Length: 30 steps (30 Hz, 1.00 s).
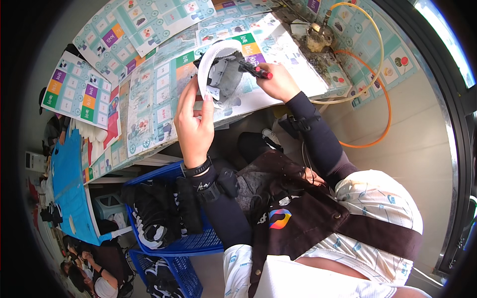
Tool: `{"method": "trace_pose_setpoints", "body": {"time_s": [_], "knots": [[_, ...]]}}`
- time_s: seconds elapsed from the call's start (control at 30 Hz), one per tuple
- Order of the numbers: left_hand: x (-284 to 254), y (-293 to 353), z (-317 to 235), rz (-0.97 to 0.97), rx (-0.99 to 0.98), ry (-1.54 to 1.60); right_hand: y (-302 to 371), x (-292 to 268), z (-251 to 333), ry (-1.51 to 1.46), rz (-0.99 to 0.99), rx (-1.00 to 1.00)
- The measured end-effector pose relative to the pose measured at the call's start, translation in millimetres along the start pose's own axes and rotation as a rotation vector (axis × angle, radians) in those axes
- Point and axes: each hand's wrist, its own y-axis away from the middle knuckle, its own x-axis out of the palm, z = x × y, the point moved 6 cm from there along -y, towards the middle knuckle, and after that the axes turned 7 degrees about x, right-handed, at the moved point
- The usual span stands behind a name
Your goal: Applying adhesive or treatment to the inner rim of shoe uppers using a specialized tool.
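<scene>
Gripping the grey-and-black shoe upper with white curved sole rim [218, 74] firmly, the left hand [195, 121] should steady it (tilted) while the right hand [278, 82], closed on the red-tipped black tool [256, 70], works carefully.

Grey-and-black shoe upper [223, 74] with a white sole edge is standing tilted above the paper-covered table, pinched at its white rim. Opening is facing right. A black tool with a red tip [256, 71] is lying across its top, red end pointing right, touching the upper.
</scene>
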Motion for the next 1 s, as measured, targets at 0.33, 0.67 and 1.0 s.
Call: {"method": "trace_pose_setpoints", "body": {"time_s": [0.33,0.67,1.0], "knots": [[11.7,-26.6,-22.2,0.054,0.029,-0.113,4.7,16.7,-10.2,0.073,0.112,-0.082],[10.8,-33.6,-21.4,0.055,0.033,-0.139,6.6,1.7,-14.4,0.096,-0.092,-0.076],[11.2,-32.2,-19.6,0.052,-0.025,-0.107,14.4,2.5,-10.8,0.164,-0.131,-0.144]]}}
